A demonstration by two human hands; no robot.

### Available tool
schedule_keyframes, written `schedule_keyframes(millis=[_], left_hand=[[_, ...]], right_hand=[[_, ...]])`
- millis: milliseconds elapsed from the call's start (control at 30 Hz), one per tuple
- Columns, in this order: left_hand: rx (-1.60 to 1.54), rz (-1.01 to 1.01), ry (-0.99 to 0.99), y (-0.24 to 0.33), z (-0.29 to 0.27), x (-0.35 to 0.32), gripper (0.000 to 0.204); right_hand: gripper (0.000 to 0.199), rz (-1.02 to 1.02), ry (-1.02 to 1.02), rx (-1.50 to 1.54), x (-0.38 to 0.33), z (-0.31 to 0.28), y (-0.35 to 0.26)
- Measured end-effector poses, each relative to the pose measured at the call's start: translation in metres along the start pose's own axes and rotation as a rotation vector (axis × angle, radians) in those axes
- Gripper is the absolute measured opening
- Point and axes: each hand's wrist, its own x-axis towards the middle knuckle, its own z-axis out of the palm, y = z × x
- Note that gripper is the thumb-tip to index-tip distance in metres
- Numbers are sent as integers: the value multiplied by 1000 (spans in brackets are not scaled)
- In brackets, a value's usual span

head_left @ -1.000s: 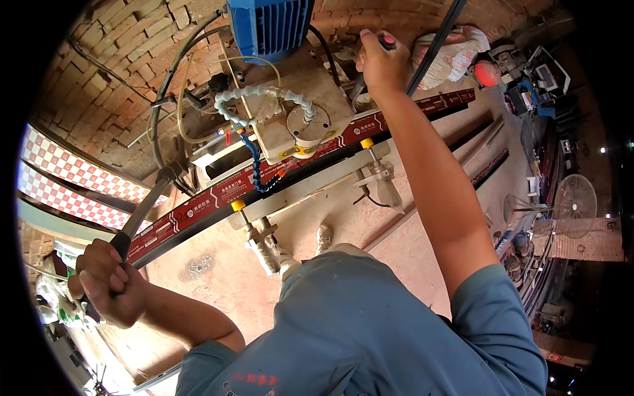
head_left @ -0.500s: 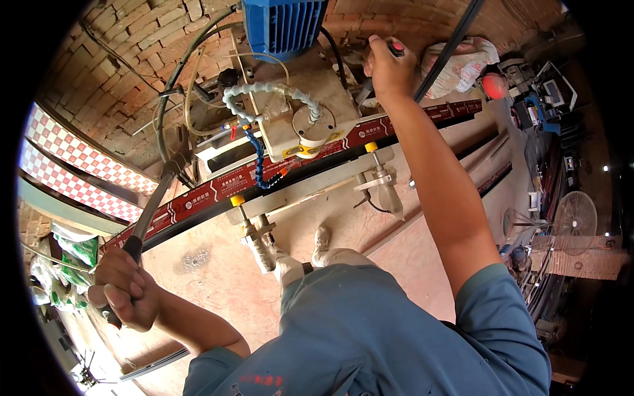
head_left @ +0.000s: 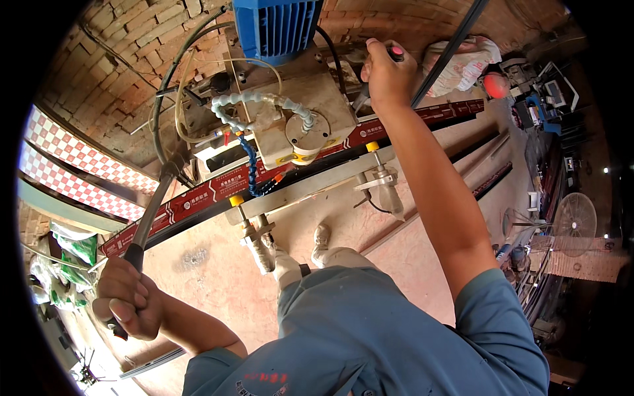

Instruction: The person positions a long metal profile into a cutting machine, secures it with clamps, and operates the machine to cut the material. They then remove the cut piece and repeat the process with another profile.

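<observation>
My left hand (head_left: 130, 300), at the lower left, is wrapped round the dark grip of a long metal lever (head_left: 150, 214) that slants up to the machine. At the upper right, my right hand (head_left: 391, 74) closes on a handle with a red button (head_left: 396, 52) at its top. Between them is the machine head (head_left: 277, 115), with a blue finned motor (head_left: 274, 32) behind it. A long bar in dark red printed film (head_left: 211, 193) lies beneath the head. A blue jointed hose (head_left: 250, 162) with an orange tip points at the bar.
Two clamps with yellow caps, one left (head_left: 237, 200) and one right (head_left: 372, 146), stand along the machine's near edge. A dark post (head_left: 449, 53) rises beside my right hand. A brick wall (head_left: 112, 59) stands behind. A fan (head_left: 575, 214) is at the right.
The machine head, motor and hoses have shifted a little left and nearer along the red bar. My left hand has dropped slightly with its lever. My right hand has hardly moved.
</observation>
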Motion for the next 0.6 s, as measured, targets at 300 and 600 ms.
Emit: schedule_keyframes(millis=[300, 600], left_hand=[[2, -21, -14, 2, -1, -4, 31], [-19, -44, -35, 3, -4, -3, 29]], right_hand=[[25, -35, 12, 2, 2, 8, 11], [27, -95, 33, -18, 14, 5, 23]])
